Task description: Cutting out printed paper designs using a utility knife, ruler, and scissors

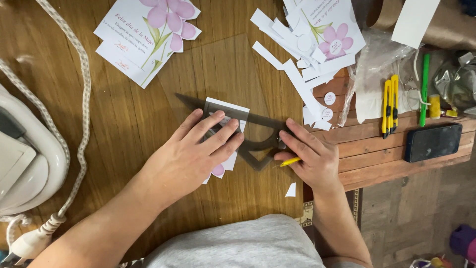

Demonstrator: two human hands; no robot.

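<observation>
Four spread fingers (218, 130) of the left hand (186, 159) press flat on a smoky set square (250, 136), pinning a flower-printed card (225, 106) to the worktop (124, 129). The right hand (312, 161) is clenched around a yellow craft knife (289, 161) at the square's edge. The card looks light, thin and easily creased; the stiff plastic square probably slides unless held down near its middle.

Grey T-shirt, bare forearms, no rings
</observation>
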